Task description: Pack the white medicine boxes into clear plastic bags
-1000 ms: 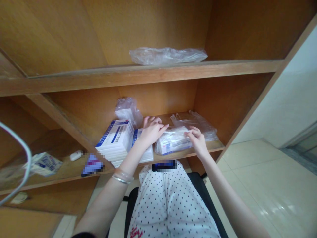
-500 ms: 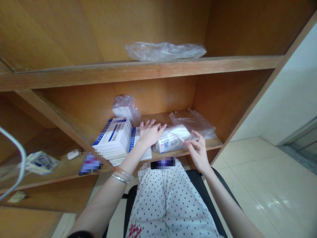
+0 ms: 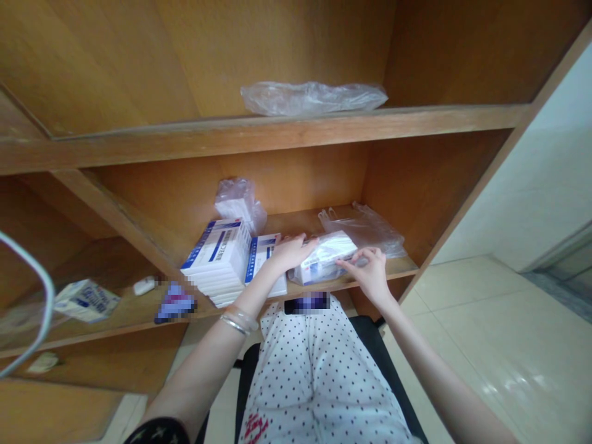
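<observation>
A clear plastic bag [image 3: 319,271] with white, blue-printed boxes [image 3: 340,245] inside lies at the front of the middle shelf. My left hand [image 3: 292,251] rests at the bag's left end, its fingers stretched out along the far side and partly hidden. At the right end, my right hand [image 3: 370,271] has thumb and fingers closed in a pinch on the bag's plastic edge. Just left of the bundle, a low pile of flat white-and-blue boxes [image 3: 261,251] sits partly beneath my left forearm. Beside it stands a taller stack of the same boxes [image 3: 224,246].
Behind the stack is another bagged bundle [image 3: 238,202]. Flattened plastic bags [image 3: 370,231] lie at back right. Crumpled plastic [image 3: 314,98] rests on the upper shelf [image 3: 296,132]. The left compartment holds a carton [image 3: 86,301] and a small white object [image 3: 144,285]; a white cable [image 3: 44,296] hangs in front.
My left hand has shifted slightly right, its fingers now lower against the bundle. My right hand's fingers have drawn closer together at the bag's right end. The view has shifted a little.
</observation>
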